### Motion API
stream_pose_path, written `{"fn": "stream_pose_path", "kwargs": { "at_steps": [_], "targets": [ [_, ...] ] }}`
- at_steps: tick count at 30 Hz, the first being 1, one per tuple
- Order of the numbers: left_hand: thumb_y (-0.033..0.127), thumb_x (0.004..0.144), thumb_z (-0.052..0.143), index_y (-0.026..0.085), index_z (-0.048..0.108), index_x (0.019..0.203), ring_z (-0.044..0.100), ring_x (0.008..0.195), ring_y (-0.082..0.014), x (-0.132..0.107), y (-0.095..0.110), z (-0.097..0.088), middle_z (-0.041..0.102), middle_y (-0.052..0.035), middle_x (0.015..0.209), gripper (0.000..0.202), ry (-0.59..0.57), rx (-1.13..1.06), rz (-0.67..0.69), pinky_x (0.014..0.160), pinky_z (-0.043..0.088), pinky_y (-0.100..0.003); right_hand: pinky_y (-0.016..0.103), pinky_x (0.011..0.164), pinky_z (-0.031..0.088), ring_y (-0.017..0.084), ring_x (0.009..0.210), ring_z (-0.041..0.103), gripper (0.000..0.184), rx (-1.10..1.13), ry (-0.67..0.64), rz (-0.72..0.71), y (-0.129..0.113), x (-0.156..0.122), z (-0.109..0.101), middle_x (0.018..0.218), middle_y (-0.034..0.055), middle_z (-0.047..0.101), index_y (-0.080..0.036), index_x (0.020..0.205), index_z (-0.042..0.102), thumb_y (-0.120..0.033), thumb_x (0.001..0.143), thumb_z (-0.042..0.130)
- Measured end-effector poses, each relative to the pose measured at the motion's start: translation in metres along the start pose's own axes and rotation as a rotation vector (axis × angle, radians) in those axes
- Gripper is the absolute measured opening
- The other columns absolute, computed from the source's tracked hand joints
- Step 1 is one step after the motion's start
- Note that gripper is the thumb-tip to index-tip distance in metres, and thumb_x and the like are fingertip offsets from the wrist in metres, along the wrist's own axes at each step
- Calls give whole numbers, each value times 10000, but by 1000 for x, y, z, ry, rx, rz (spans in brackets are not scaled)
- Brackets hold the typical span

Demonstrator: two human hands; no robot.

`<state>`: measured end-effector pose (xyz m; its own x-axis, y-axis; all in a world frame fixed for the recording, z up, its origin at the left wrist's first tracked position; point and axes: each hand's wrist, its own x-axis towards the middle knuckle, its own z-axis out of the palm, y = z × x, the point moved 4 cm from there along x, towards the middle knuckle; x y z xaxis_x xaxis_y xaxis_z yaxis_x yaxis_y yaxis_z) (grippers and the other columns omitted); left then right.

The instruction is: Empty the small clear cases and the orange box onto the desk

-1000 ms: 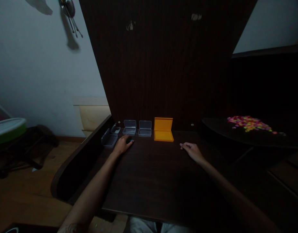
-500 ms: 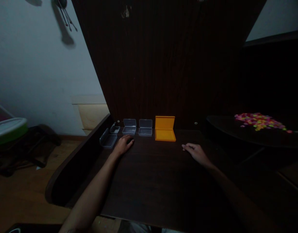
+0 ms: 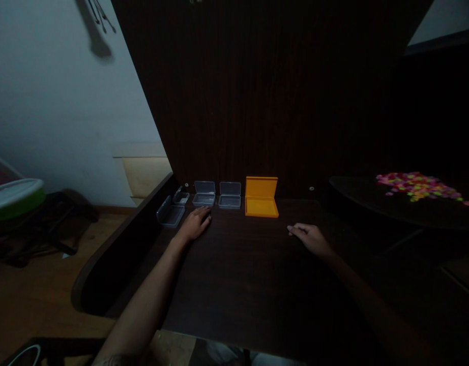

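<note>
My left hand lies palm down on the dark table with its fingers extended. Its fingertips are close to the front edge of a clear plastic box whose lid stands up. Beside that are a second clear box, a larger one at the left and a small one in the corner, all open. An open orange-yellow box stands to the right of them. Just right of and nearer than this box, my right hand has its thumb and fingers pinched together; anything between them is too small to see.
A dark upright panel backs the table, and a raised side board borders it on the left. Many small colourful pieces lie heaped on a dark surface at the right. A green-and-white round object sits at far left.
The view has tilted slightly downward. My left hand's fingers have stretched forward toward the clear box. My right hand stays pinched in nearly the same place, and the boxes have not moved.
</note>
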<state>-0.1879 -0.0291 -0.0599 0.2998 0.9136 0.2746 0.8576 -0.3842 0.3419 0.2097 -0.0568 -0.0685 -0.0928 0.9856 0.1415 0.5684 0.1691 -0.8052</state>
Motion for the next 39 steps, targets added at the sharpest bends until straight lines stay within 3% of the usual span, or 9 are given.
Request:
{"fn": "stream_pose_path", "kwargs": {
  "at_steps": [9, 15, 22, 27, 32, 36, 39],
  "targets": [
    [405, 950, 369, 135, 529, 1348, 415, 1392, -270, -1, 3, 1, 487, -135, 1466, 507, -63, 59, 12, 1170, 314, -478, 283, 560, 367, 173, 586, 506, 456, -21, -12, 25, -1, -2, -1, 578, 16, 588, -202, 600, 666, -612, 752, 536],
    [434, 952, 351, 123, 541, 1335, 422, 1386, -272, -2, 4, 0, 512, -144, 1443, 529, -66, 46, -23, 1173, 313, -462, 278, 544, 353, 164, 565, 489, 450, -19, -10, 15, 0, -4, -1, 559, 11, 572, -202, 602, 663, -605, 755, 534],
    [443, 913, 465, 172, 550, 1310, 550, 1240, -262, -5, 8, -7, 611, -124, 1316, 489, 17, -49, -21, 1080, 431, -428, 273, 529, 342, 161, 550, 483, 434, -40, -16, 2, 3, -5, 1, 544, 8, 574, -201, 614, 674, -578, 774, 529],
    [406, 881, 536, 205, 591, 1248, 504, 1240, -282, -7, 16, -17, 625, -105, 1257, 423, 121, 38, 10, 1082, 410, -466, 284, 559, 380, 180, 591, 536, 451, -42, -9, -27, 0, -5, 0, 592, 21, 630, -202, 604, 666, -596, 777, 530],
    [337, 911, 486, 193, 637, 1172, 498, 1232, -284, -9, 44, -18, 623, -116, 1239, 334, 159, 113, 131, 1089, 395, -476, 280, 562, 380, 177, 595, 540, 429, -93, -24, -50, -9, -8, 1, 577, 15, 606, -208, 595, 625, -565, 795, 498],
    [315, 946, 431, 208, 633, 1191, 526, 1194, -260, -15, 86, -5, 628, -109, 1225, 335, 57, 31, 267, 1058, 437, -460, 280, 533, 337, 150, 533, 481, 429, -217, -22, -114, -17, -14, 7, 541, 11, 542, -219, 545, 509, -535, 831, 463],
    [338, 949, 442, 229, 595, 1265, 488, 1277, -253, -22, 116, 11, 578, -97, 1334, 368, -78, -56, 381, 1099, 417, -456, 292, 553, 345, 147, 535, 478, 415, -299, -12, -200, -24, -20, 13, 570, 18, 541, -223, 561, 485, -496, 871, 444]
  ]
}}
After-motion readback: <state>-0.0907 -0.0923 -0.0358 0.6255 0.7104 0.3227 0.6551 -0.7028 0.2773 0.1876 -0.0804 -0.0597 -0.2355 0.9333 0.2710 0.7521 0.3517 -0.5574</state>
